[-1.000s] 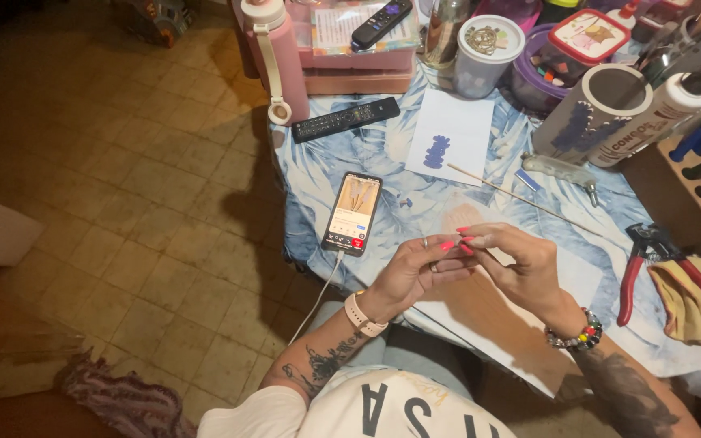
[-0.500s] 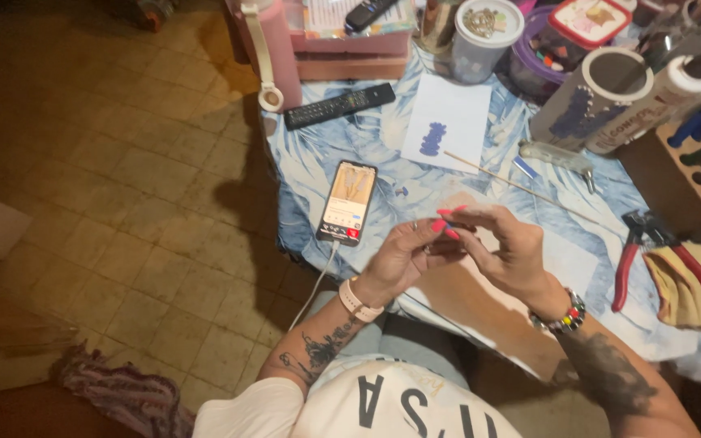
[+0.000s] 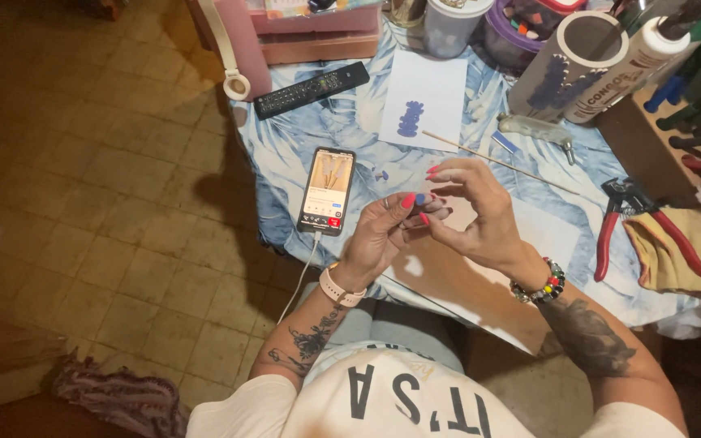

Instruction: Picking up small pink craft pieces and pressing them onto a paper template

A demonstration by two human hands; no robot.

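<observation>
Sitting with forearms raised, left hand (image 3: 379,235) and right hand (image 3: 472,211) meet fingertip to fingertip above the surface (image 3: 285,154), both pinching a tiny blue piece (image 3: 420,199) beside the phone (image 3: 327,191).

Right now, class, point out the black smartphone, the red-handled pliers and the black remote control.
black smartphone (image 3: 327,191), head view, middle of its lit screen
red-handled pliers (image 3: 628,212), head view, at the dark pivot
black remote control (image 3: 311,90), head view, middle of the keypad

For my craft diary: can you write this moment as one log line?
left hand: pinching small blue piece | right hand: fingers meeting it | phone: lit, beside hands | red pliers: lying on table
</observation>
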